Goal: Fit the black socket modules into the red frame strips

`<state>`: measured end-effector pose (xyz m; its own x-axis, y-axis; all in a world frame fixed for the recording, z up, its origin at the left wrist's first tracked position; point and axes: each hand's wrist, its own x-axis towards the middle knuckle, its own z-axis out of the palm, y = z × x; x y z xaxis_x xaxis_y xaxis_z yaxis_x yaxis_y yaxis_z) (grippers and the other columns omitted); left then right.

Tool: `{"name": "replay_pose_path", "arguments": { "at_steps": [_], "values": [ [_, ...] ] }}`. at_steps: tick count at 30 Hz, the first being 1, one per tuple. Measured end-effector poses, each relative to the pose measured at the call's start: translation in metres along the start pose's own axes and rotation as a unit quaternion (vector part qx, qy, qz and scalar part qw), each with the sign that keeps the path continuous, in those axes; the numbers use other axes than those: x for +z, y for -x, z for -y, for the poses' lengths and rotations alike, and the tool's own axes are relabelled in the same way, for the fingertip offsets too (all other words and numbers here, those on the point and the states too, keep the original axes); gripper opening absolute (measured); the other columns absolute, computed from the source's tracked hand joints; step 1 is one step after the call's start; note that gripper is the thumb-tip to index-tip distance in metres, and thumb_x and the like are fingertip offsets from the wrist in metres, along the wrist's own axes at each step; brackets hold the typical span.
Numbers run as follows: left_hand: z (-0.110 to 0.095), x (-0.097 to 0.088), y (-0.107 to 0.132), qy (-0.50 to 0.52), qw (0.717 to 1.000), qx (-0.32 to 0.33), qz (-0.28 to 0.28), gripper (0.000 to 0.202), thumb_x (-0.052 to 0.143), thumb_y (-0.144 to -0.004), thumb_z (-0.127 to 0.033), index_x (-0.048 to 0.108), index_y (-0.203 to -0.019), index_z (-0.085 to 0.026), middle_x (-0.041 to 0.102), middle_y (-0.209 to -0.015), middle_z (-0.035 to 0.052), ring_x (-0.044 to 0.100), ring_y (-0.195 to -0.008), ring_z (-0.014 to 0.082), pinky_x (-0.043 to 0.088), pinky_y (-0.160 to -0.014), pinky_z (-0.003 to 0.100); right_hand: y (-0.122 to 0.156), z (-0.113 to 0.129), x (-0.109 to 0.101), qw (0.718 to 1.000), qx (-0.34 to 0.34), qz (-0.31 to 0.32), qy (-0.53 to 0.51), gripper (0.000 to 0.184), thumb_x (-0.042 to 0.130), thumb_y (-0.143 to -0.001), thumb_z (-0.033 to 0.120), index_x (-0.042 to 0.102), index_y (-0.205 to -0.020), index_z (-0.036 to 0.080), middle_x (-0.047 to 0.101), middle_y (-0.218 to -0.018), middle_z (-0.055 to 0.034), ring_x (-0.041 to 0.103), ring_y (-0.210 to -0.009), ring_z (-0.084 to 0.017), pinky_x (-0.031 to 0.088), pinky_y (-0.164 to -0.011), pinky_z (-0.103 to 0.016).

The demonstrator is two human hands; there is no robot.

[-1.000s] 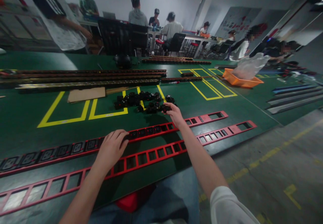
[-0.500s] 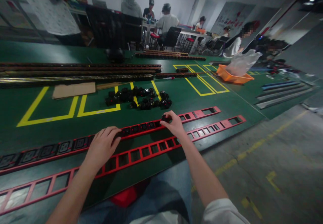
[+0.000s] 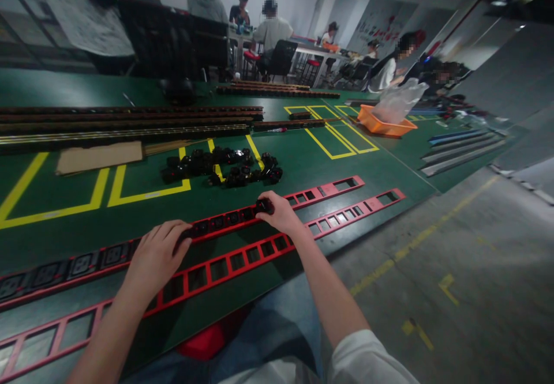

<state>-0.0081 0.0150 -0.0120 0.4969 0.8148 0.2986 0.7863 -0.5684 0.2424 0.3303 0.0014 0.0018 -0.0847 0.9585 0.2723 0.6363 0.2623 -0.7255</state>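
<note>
Two long red frames lie along the near edge of the green table. The far red frame (image 3: 335,187) holds a row of black sockets in its left and middle slots. My left hand (image 3: 156,255) rests palm down on that frame, fingers curled over its edge. My right hand (image 3: 277,214) presses a small black socket (image 3: 263,205) onto the frame at the end of the filled row. The near red frame (image 3: 242,257) has bare slots. A pile of loose black sockets (image 3: 220,166) lies just beyond the frames.
Long dark strips (image 3: 130,121) lie across the back of the table, with a cardboard piece (image 3: 99,157) nearby. An orange tray (image 3: 383,125) with a plastic bag stands at the right. Several people sit at tables in the background. Grey floor is to my right.
My right hand took a black socket from the pile, drew back to the far red frame and set it at the end of the filled row. My left hand stayed on the frame.
</note>
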Motion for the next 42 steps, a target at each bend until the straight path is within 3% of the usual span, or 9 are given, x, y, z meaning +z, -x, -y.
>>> {"name": "replay_pose_path", "arguments": {
  "at_steps": [6,14,22,32,42],
  "values": [
    [0.002,0.001,0.001,0.004,1.0,0.004,0.002,0.036,0.04,-0.096,-0.041,0.061,-0.116,-0.019,0.063,-0.119,0.0112,0.06,-0.106,0.0296,0.048,-0.089,0.045,0.0,0.002,0.0,0.998,-0.061,0.013,0.012,0.043,0.069,-0.082,0.014,0.059,-0.123,0.022,0.062,-0.12,-0.0068,0.06,-0.114,-0.02,0.047,-0.103,-0.038],
    [0.004,0.002,0.001,0.007,1.0,0.0,0.011,0.037,0.039,-0.096,-0.042,0.061,-0.116,-0.02,0.063,-0.12,0.0117,0.059,-0.11,0.0305,0.048,-0.09,0.046,0.001,0.003,-0.001,0.992,-0.126,0.028,-0.004,0.041,0.067,-0.082,0.011,0.063,-0.122,0.02,0.06,-0.118,-0.0081,0.059,-0.112,-0.019,0.049,-0.102,-0.037],
    [0.002,0.001,0.0,0.011,1.0,-0.002,0.008,0.038,0.04,-0.095,-0.043,0.062,-0.115,-0.019,0.064,-0.119,0.0117,0.06,-0.108,0.0306,0.049,-0.09,0.045,0.002,0.008,-0.003,0.994,-0.1,0.037,0.036,0.041,0.069,-0.084,0.017,0.062,-0.124,0.022,0.065,-0.115,-0.0076,0.059,-0.11,-0.021,0.048,-0.1,-0.04],
    [0.003,0.001,0.0,0.007,1.0,0.002,0.006,0.037,0.04,-0.096,-0.042,0.061,-0.115,-0.02,0.064,-0.118,0.0122,0.06,-0.107,0.0304,0.049,-0.088,0.045,0.001,0.01,-0.005,0.992,-0.107,0.049,0.049,0.04,0.065,-0.082,0.011,0.061,-0.12,0.022,0.064,-0.117,-0.0068,0.057,-0.111,-0.022,0.045,-0.102,-0.044],
    [0.001,0.0,0.001,0.006,1.0,-0.004,0.006,0.035,0.041,-0.096,-0.04,0.062,-0.115,-0.019,0.064,-0.119,0.0115,0.06,-0.106,0.0298,0.049,-0.088,0.045,0.003,0.006,-0.003,0.994,-0.099,0.032,0.024,0.037,0.069,-0.08,0.012,0.06,-0.115,0.02,0.063,-0.112,-0.0063,0.058,-0.11,-0.021,0.048,-0.099,-0.039]
  ]
}}
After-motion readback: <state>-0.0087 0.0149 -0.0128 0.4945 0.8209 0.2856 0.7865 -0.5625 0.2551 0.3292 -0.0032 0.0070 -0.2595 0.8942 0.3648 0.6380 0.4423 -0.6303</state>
